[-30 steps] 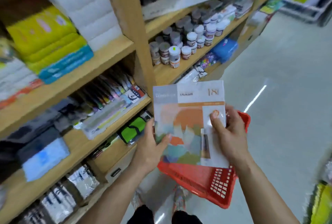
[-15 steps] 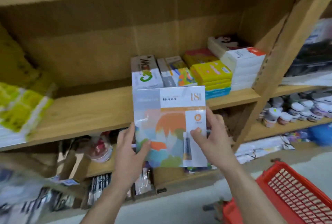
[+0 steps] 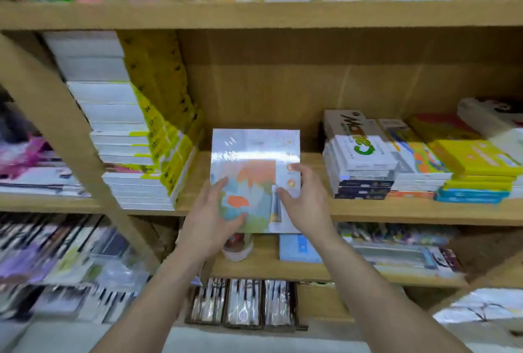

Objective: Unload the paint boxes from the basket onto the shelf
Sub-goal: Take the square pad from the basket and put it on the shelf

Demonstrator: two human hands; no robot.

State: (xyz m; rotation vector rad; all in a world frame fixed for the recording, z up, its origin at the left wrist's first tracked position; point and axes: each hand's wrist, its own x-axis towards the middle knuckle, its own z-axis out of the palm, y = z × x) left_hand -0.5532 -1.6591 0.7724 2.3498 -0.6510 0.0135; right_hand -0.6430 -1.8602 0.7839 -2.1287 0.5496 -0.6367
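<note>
A flat paint box (image 3: 254, 160) in shiny wrap, printed with orange, teal and green patches, is held in front of the middle wooden shelf (image 3: 396, 211). Its far half lies over the shelf's bare gap between two stacks; its near edge sticks out past the shelf front. My left hand (image 3: 210, 219) grips its lower left corner. My right hand (image 3: 302, 200) holds its right edge, thumb on top. The basket is out of view.
A tall stack of white and yellow boxes (image 3: 133, 143) stands left of the gap. Stacked paint sets (image 3: 365, 166) and yellow boxes (image 3: 475, 166) fill the right. An upright post (image 3: 56, 115) borders the left. Shelves above and below are crowded with goods.
The view has swung left and up from the red basket to the shelf. Both hands have carried the paint box up and forward into the gap on the middle shelf.
</note>
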